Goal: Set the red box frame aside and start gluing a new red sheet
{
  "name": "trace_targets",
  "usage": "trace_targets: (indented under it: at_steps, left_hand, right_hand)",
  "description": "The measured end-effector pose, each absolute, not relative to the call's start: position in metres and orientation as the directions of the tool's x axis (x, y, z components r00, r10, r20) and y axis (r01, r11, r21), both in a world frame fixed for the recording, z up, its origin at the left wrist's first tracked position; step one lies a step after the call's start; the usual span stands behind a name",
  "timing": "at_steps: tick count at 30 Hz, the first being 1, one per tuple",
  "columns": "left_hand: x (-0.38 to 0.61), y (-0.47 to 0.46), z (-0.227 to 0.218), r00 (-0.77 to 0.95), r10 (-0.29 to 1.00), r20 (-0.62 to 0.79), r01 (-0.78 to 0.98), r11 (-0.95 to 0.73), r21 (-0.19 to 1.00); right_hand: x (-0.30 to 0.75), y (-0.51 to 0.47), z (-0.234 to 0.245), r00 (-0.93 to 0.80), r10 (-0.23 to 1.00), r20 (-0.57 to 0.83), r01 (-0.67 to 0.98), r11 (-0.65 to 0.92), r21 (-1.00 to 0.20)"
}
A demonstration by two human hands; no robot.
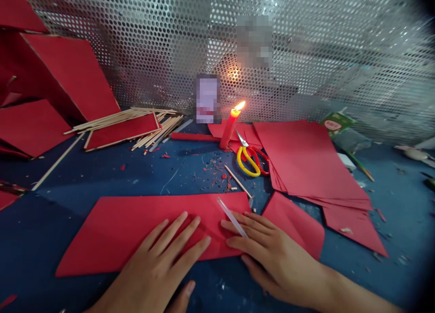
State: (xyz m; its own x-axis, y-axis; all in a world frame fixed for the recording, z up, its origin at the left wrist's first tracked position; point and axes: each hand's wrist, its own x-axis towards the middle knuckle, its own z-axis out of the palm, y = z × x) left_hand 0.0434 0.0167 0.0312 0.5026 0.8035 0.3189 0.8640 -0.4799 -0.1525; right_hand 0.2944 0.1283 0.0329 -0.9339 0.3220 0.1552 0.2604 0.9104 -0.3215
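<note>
A sheet of red paper (112,231) lies on the blue table in front of me, its right part creased near my right hand. My left hand (159,258) rests flat on the sheet with its fingers spread. Over the sheet's right part, my right hand (272,249) touches the paper and has a translucent glue stick (232,217) tucked between its fingers. That stick points up and to the left. Beneath and beyond the right hand, another red paper piece (299,222) bulges up from the table.
A lit red candle (230,129) stands upright near yellow-and-red-handled scissors (249,161). Red sheets (306,158) are stacked at right. Wooden sticks (159,134) are piled left of the candle; red box-like pieces (68,72) stand far left. A perforated metal panel (152,45) rises behind.
</note>
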Motion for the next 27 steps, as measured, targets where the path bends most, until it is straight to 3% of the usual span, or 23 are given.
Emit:
trace_targets:
  at_steps: [17,27]
  left_hand:
    - [0.0401,0.0146,0.0249,0.491,0.816,0.305,0.861,-0.507,-0.031]
    - [0.0394,0.0138,0.0254,0.455,0.859,0.234,0.863,-0.49,0.121]
  right_hand:
    - [0.2927,0.1296,0.0328,-0.929,0.319,0.186,0.251,0.915,-0.316]
    - [0.2923,0.1292,0.0336,-0.928,0.321,0.189,0.251,0.914,-0.318]
